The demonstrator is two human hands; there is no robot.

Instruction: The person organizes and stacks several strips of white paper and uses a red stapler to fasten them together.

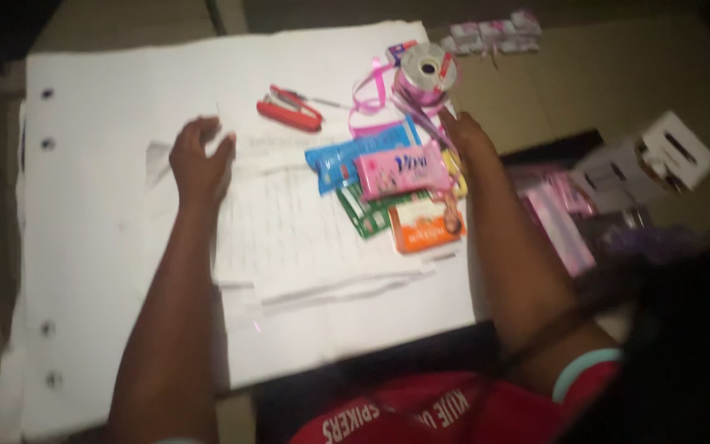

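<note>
Resting flat on white paper sheets (289, 238), the left hand (200, 160) lies open, holding nothing. The right hand (466, 136) touches a pink ribbon spool (425, 74) near the counter's (108, 90) far right edge; its grip cannot be told. Blue (334, 160), pink (400, 171), green (363, 215) and orange packets (425, 226) lie beside it. A red stapler (289, 111) sits nearby.

A white tabletop (125, 107) carries white sheets of paper (306, 238) ruled with a faint grid. On them lie small packets: a blue one (334, 160), a pink one (400, 171), a green striped one (363, 214) and an orange one (425, 226). A pink ribbon spool (426, 74) with a silvery top trails pink ribbon. A red stapler (289, 111) lies nearby. The person's shirt (421, 415) is red with white lettering.
</note>
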